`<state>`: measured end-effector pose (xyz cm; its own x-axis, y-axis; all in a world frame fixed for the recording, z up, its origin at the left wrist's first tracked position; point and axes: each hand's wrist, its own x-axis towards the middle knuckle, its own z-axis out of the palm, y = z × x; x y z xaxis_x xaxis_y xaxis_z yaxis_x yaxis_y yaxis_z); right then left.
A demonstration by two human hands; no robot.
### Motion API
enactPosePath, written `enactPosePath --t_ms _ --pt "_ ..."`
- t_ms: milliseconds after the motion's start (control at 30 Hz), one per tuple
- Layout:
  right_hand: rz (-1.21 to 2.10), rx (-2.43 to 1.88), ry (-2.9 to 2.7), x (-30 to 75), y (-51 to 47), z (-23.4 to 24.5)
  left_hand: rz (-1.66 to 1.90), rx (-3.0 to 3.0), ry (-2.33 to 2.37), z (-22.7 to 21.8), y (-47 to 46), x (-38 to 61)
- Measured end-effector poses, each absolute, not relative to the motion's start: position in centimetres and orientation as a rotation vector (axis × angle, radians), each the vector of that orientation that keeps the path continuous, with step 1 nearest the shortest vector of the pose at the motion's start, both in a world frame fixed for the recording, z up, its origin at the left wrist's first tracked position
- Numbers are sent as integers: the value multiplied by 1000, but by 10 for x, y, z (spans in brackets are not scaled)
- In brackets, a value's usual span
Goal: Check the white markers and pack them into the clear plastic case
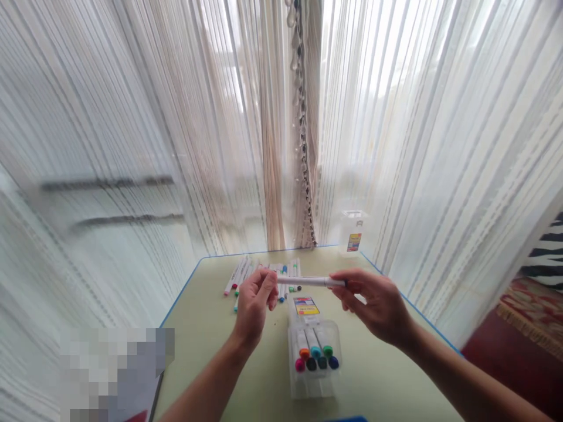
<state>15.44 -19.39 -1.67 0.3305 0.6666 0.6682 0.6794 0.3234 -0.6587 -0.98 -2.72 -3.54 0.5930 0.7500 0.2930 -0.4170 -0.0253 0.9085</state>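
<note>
Both my hands hold one white marker level above a pale green table. My left hand pinches its left end with curled fingers. My right hand grips its right end. Below the marker lies a clear plastic marker case on its side, with several markers inside, their coloured caps facing me. Several loose markers lie in a row on the table behind my hands.
A clear lidded plastic box stands at the table's far right corner. Sheer white curtains hang close around the table's far and side edges. A rug and a zebra-striped object show at the right. Paper lies at the near left.
</note>
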Motion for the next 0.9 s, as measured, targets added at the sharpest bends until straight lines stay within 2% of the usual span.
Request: enactPosePath --t_ms 533,900 --pt "-307 -1377 -1276 133 -287 23 898 1291 293 -42 -29 -11" --pt "-624 -1573 -1277 117 -309 15 890 1298 321 -40 -31 -9"
